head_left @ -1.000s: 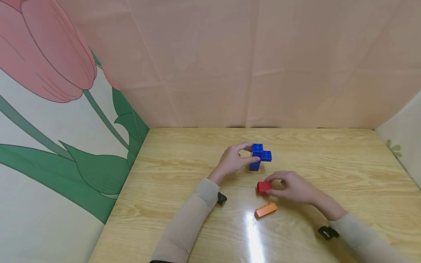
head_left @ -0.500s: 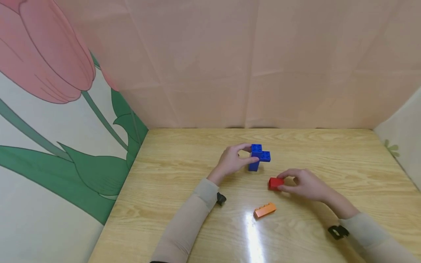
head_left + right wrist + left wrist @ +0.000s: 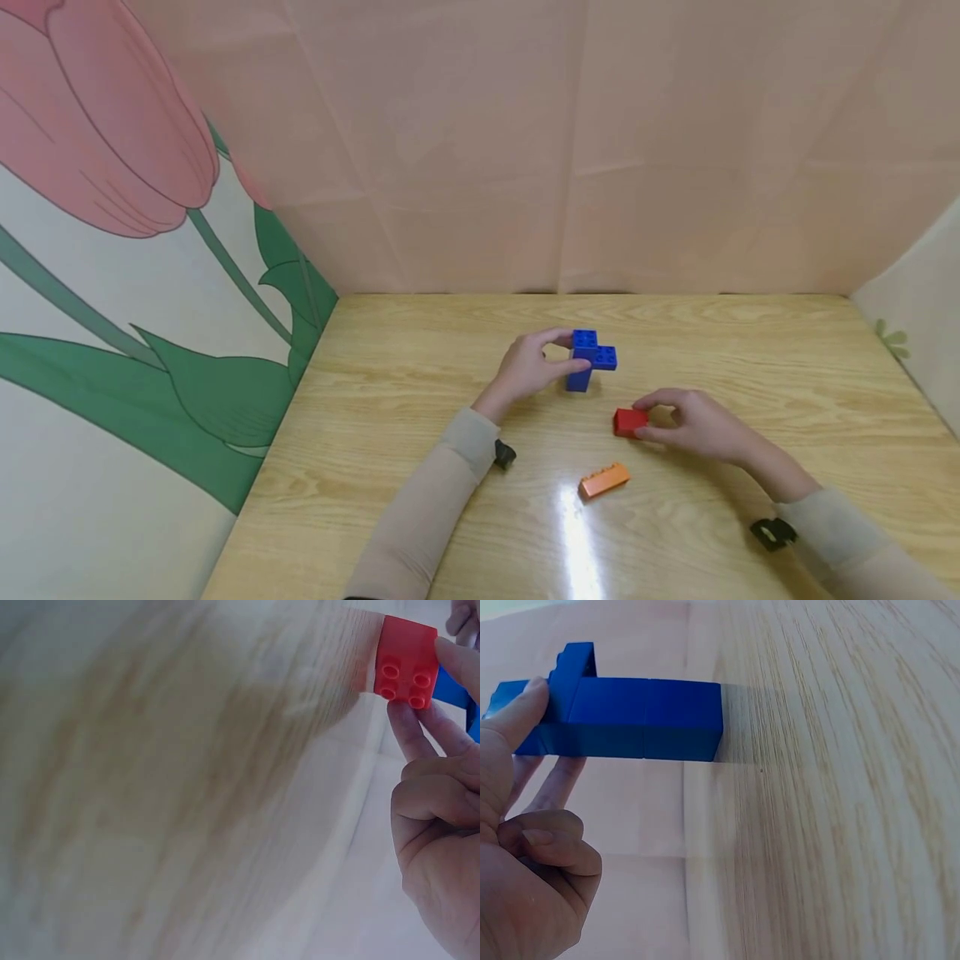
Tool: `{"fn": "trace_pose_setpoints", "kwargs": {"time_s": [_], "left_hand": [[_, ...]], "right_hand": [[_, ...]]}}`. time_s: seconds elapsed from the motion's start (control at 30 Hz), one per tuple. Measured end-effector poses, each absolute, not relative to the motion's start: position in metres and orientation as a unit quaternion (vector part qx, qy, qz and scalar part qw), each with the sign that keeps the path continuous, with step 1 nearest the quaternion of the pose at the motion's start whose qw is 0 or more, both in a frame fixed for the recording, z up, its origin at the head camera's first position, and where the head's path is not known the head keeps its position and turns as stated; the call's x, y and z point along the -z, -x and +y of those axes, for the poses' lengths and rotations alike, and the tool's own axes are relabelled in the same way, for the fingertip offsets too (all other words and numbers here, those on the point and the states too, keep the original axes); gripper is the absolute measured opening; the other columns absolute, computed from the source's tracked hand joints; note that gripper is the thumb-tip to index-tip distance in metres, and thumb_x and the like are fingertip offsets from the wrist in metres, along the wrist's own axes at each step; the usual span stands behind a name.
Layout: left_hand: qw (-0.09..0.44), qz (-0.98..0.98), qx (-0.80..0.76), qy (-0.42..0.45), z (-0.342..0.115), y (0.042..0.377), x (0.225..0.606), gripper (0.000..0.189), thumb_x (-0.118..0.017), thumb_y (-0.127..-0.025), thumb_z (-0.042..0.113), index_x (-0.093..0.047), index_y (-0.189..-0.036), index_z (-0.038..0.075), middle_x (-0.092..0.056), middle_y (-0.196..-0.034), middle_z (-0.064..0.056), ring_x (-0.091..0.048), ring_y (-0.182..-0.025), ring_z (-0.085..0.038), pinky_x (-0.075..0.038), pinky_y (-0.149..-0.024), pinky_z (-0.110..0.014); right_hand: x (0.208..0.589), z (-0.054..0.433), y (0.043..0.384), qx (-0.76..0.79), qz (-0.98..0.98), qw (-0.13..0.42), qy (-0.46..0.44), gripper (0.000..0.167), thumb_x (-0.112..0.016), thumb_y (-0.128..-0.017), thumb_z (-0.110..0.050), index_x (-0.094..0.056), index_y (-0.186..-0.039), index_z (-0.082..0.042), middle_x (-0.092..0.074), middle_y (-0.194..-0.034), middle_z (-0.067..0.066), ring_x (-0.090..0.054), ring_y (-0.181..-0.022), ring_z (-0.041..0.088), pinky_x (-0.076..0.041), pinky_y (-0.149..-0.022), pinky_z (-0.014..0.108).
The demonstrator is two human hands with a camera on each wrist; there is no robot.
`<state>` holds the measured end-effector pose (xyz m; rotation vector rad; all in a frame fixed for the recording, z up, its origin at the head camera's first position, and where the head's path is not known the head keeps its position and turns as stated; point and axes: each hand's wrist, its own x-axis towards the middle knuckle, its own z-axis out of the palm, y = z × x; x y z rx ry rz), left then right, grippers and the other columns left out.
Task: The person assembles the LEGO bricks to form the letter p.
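Note:
My left hand grips a tower of blue toy bricks near its top, thumb on the near side. The tower stands upright on the table, one blue brick jutting out to the right. In the left wrist view the blue tower shows stacked bricks with the thumb across the upper part. My right hand pinches a red brick between thumb and fingers, in front and to the right of the tower. The right wrist view shows studs on one face of the red brick.
An orange brick lies on its side on the wooden table, nearer to me than the red one. A pink cloth hangs along the table's back edge, and a tulip-print cloth borders the left.
The right hand has carried the red brick rightward and slightly away from the orange brick, then tipped it a little. The left hand and blue tower have stayed nearly still.

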<state>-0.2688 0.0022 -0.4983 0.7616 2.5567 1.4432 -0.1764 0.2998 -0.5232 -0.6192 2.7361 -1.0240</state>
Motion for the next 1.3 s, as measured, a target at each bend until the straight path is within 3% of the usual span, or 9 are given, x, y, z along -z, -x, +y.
{"fn": "trace_pose_setpoints", "kwargs": {"time_s": [0.23,0.4,0.6,0.73,0.83,0.93,1.07,1.3], "left_hand": [[0.057,0.843,-0.474,-0.249,0.002,0.268,0.499,0.062,-0.076,-0.091,0.055,-0.065,-0.141,0.021,-0.069,-0.122,0.014,-0.059,-0.125,-0.011,-0.053,-0.099,-0.038],[0.06,0.842,-0.476,-0.246,0.001,0.268,0.498,0.062,-0.076,-0.091,0.055,-0.065,-0.141,0.022,-0.069,-0.121,0.014,-0.059,-0.125,-0.012,-0.053,-0.099,-0.038],[0.06,0.841,-0.478,-0.247,0.0,0.267,0.497,0.062,-0.076,-0.091,0.054,-0.064,-0.142,0.021,-0.069,-0.122,0.014,-0.059,-0.126,-0.012,-0.052,-0.1,-0.039],[0.061,0.84,-0.479,-0.248,0.001,0.268,0.497,0.062,-0.076,-0.091,0.054,-0.064,-0.142,0.021,-0.069,-0.122,0.014,-0.059,-0.126,-0.012,-0.052,-0.1,-0.039],[0.062,0.839,-0.48,-0.25,0.001,0.268,0.497,0.061,-0.077,-0.091,0.053,-0.064,-0.142,0.021,-0.069,-0.122,0.013,-0.059,-0.126,-0.013,-0.052,-0.1,-0.039],[0.06,0.838,-0.48,-0.253,0.001,0.269,0.497,0.061,-0.077,-0.091,0.053,-0.064,-0.142,0.02,-0.069,-0.122,0.013,-0.059,-0.126,-0.012,-0.053,-0.1,-0.04],[0.059,0.837,-0.481,-0.253,0.001,0.269,0.497,0.062,-0.076,-0.091,0.054,-0.064,-0.142,0.021,-0.069,-0.122,0.013,-0.059,-0.125,-0.011,-0.052,-0.1,-0.042],[0.063,0.838,-0.481,-0.251,0.001,0.268,0.496,0.062,-0.077,-0.091,0.054,-0.064,-0.142,0.021,-0.069,-0.122,0.014,-0.059,-0.126,-0.011,-0.052,-0.101,-0.04]], "right_hand": [[0.523,0.301,0.174,0.328,0.922,0.079,0.19,0.053,-0.089,-0.082,-0.043,-0.074,-0.123,-0.014,-0.072,-0.121,0.004,-0.057,-0.084,0.014,-0.049,-0.068,0.025],[0.523,0.301,0.175,0.32,0.925,0.087,0.186,0.053,-0.09,-0.081,-0.043,-0.074,-0.123,-0.014,-0.071,-0.122,0.005,-0.056,-0.081,0.015,-0.048,-0.068,0.026],[0.525,0.3,0.176,0.302,0.929,0.076,0.198,0.047,-0.089,-0.082,-0.043,-0.074,-0.119,-0.017,-0.072,-0.118,0.001,-0.058,-0.091,0.015,-0.049,-0.075,0.028],[0.524,0.301,0.176,0.316,0.926,0.087,0.187,0.043,-0.088,-0.085,-0.038,-0.073,-0.12,-0.017,-0.071,-0.118,0.002,-0.052,-0.072,0.009,-0.046,-0.065,0.026],[0.522,0.302,0.175,0.334,0.921,0.087,0.179,0.04,-0.087,-0.087,-0.034,-0.072,-0.12,-0.017,-0.071,-0.114,0.003,-0.036,-0.055,0.004,-0.039,-0.054,0.025],[0.518,0.303,0.176,0.347,0.918,0.066,0.182,0.037,-0.086,-0.088,-0.031,-0.072,-0.119,-0.017,-0.072,-0.108,0.002,-0.028,-0.049,0.001,-0.035,-0.048,0.024],[0.509,0.303,0.178,0.354,0.915,0.024,0.193,0.035,-0.086,-0.089,-0.029,-0.073,-0.119,-0.016,-0.073,-0.108,0.002,-0.029,-0.05,0.0,-0.035,-0.045,0.024],[0.489,0.302,0.183,0.347,0.91,-0.048,0.221,0.034,-0.084,-0.091,-0.021,-0.072,-0.122,-0.012,-0.073,-0.113,0.004,-0.044,-0.065,0.002,-0.041,-0.052,0.024]]}}
